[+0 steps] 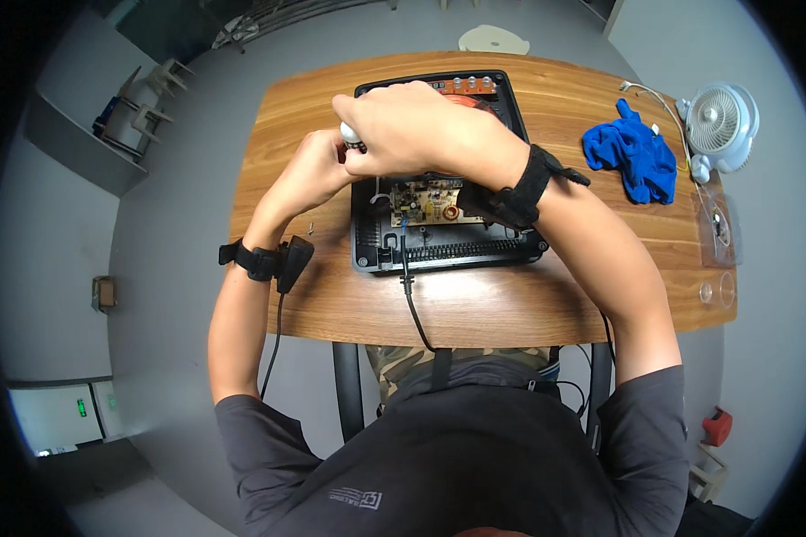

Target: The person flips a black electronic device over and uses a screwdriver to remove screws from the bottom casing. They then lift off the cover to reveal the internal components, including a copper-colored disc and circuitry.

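Note:
Over the far left edge of an opened black appliance housing (361, 234), both my hands are close together. My right hand (403, 125) is closed around a small tool with a rounded white and dark handle (350, 136); its working end is hidden. My left hand (309, 170) is closed just beside it, fingertips against the right hand, and what they grip is hidden. Inside the housing lies a circuit board (430, 201) with a copper ring coil (451, 213). Beyond my right hand are a red-brown strip board (473, 86) and part of a reddish coil (466, 101).
A black power cord (408, 286) runs from the housing over the table's near edge. A small screw (311, 229) lies left of the housing. To the right are a blue cloth (631, 152), a white fan (718, 121) and a clear plastic tray (719, 228).

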`<state>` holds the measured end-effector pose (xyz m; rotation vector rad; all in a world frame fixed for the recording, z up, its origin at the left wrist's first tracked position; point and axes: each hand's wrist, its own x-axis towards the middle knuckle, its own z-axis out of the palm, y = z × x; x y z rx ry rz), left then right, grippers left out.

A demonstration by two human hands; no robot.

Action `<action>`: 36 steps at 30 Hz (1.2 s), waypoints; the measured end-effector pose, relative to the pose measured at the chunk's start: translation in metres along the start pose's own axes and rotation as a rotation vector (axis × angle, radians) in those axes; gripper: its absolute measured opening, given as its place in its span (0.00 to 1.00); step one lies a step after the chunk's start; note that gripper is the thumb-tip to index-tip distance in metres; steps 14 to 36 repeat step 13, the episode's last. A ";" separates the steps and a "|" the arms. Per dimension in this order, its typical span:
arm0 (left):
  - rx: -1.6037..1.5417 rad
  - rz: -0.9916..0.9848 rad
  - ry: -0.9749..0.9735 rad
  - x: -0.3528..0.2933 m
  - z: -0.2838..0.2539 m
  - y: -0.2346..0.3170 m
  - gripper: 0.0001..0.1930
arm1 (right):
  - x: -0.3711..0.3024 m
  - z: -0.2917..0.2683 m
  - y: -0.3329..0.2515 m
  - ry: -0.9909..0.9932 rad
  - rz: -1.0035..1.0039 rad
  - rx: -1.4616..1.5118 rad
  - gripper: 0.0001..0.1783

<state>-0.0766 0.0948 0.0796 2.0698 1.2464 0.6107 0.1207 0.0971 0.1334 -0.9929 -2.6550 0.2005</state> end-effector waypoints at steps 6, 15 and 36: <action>-0.022 0.074 0.057 -0.001 0.005 0.006 0.13 | 0.000 -0.008 -0.012 0.030 0.048 -0.215 0.30; -0.013 0.006 0.152 0.007 0.017 0.000 0.16 | 0.017 0.011 -0.004 0.006 0.149 -0.306 0.34; -0.013 0.006 0.152 0.007 0.017 0.000 0.16 | 0.017 0.011 -0.004 0.006 0.149 -0.306 0.34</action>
